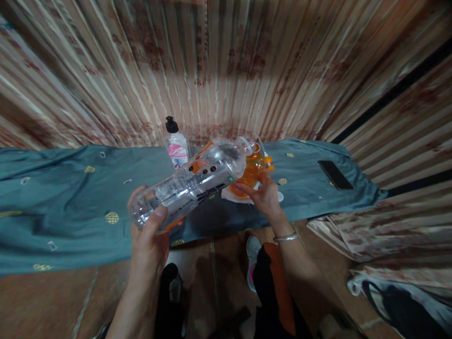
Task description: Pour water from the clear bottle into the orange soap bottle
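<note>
My left hand (pixel 151 230) is wrapped round the base of a large clear plastic bottle (pixel 176 190) with an orange and black label. The bottle lies tilted, its neck up and to the right, and looks nearly empty. Its mouth is close to the top of a clear container of orange liquid (pixel 252 169); whether the two touch I cannot tell. My right hand (pixel 264 193) grips the side of that container. An orange and white fitting (pixel 269 162) sticks out at the container's right. White paper or cloth (pixel 235 195) shows beneath it.
A pump bottle (pixel 177 148) with a black top and pink label stands behind the clear bottle. A black phone (pixel 334 174) lies to the right on the teal cloth (pixel 70 188). Pleated patterned curtains (pixel 212 70) hang behind, and a dark bag (pixel 406 306) is at lower right.
</note>
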{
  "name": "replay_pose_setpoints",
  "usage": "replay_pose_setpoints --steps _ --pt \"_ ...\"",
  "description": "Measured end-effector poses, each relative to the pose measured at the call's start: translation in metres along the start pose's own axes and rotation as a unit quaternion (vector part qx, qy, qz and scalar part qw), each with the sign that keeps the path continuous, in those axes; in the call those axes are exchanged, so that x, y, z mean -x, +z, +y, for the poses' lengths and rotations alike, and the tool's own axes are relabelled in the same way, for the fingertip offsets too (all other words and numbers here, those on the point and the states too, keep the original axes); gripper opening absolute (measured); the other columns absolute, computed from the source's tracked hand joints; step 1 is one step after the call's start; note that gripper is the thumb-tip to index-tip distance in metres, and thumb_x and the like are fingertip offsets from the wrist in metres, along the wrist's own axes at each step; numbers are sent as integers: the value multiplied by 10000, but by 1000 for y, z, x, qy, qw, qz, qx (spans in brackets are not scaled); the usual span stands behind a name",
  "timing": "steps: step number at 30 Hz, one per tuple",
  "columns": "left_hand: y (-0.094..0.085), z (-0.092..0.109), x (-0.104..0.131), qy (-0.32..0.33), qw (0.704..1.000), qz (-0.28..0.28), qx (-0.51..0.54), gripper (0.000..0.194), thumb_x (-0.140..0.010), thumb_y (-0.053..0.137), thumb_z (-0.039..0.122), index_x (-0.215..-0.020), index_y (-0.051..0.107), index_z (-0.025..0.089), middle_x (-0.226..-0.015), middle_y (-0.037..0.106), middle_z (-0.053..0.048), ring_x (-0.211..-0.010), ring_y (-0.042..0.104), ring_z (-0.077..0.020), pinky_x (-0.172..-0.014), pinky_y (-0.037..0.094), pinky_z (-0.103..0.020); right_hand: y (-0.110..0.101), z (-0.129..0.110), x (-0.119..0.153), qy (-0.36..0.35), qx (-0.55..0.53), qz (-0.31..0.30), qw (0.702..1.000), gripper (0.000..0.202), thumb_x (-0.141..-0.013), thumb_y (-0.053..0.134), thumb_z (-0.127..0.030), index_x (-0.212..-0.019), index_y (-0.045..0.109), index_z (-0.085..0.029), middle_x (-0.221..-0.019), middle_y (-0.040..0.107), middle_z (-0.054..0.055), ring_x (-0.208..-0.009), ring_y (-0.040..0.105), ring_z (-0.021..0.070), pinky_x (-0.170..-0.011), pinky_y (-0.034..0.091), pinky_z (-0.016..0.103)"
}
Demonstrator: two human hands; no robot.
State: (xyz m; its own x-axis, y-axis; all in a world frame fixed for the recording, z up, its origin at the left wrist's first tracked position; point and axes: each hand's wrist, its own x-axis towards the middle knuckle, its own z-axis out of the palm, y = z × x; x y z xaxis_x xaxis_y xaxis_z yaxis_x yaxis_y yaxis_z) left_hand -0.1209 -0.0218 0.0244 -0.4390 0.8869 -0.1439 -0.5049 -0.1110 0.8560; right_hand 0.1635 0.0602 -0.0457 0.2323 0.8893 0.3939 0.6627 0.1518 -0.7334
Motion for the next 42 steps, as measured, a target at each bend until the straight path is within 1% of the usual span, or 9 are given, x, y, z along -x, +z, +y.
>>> replay_pose_setpoints --steps 5,10,13,17,20,25,29,32,42 --pt "-9 -3 -2 15 999 -37 0 678 -628 1047 331 -1226 729 346 -1175 744 11 -919 731 -232 -539 618 -297 1 0 0 8 -2 0 1000 706 -730 1017 -576 -1254 712 -214 -1137 865 164 -1054 842 426 -850 690 510" --pt "-8 -3 -3 8 1000 -30 1 703 -590 1060 319 -1211 732 336 -1172 755 8 -911 744 -238 -532 635 -300 0 0 0 9 -4 -2 1000 735 -734 1008 -608 -1275 703 -216 -1133 865 156 -1059 843 422 -872 689 515" --pt "-8 -2 -1 9 1000 -29 3 669 -626 1049 320 -1219 741 347 -1210 749 11 -935 736 -229 -547 640 -295 -1 -2 0 8 -3 -4 1000 713 -737 1012 -571 -1271 701 -215 -1125 864 157 -1055 839 427 -869 689 523" --pt "-8 -2 0 7 999 -31 2 669 -628 1046 324 -1220 735 344 -1191 751 11 -932 729 -237 -538 628 -308 -2 -5 0 20 10 -7 1000 700 -732 1026 -529 -1257 701 -199 -1112 855 164 -1045 835 432 -873 684 529" --pt "-4 0 0 8 1000 -24 2 699 -590 1058 332 -1206 727 336 -1162 756 13 -917 733 -232 -531 623 -297 -1 -6 0 18 13 -5 1000 673 -732 1028 -529 -1225 704 -204 -1091 855 152 -1016 837 415 -858 679 509" --pt "10 4 2 0 999 33 2 861 -372 1087 370 -1140 702 307 -1090 757 18 -823 725 -222 -426 597 -288 1 -3 0 6 -6 2 1000 685 -731 1024 -559 -1232 707 -216 -1112 862 143 -1018 840 397 -830 678 478" --pt "17 6 3 -9 998 57 4 923 -289 1078 351 -1127 694 305 -1047 766 21 -783 724 -225 -401 595 -300 1 -1 -1 5 2 -3 1000 693 -731 1020 -583 -1230 709 -217 -1120 858 149 -1032 837 406 -849 680 501" --pt "19 7 4 -8 998 63 7 928 -280 1075 364 -1123 692 298 -1056 767 16 -784 723 -223 -393 584 -287 1 -1 -1 5 5 -5 1000 682 -739 1016 -573 -1232 708 -218 -1121 855 145 -1032 833 403 -856 679 506" --pt "15 6 3 -6 999 35 4 872 -350 1089 363 -1121 688 306 -1093 745 20 -814 715 -217 -435 587 -288 2 0 0 -6 3 -2 1000 663 -756 1011 -528 -1257 697 -229 -1131 854 133 -1033 832 394 -848 678 488"
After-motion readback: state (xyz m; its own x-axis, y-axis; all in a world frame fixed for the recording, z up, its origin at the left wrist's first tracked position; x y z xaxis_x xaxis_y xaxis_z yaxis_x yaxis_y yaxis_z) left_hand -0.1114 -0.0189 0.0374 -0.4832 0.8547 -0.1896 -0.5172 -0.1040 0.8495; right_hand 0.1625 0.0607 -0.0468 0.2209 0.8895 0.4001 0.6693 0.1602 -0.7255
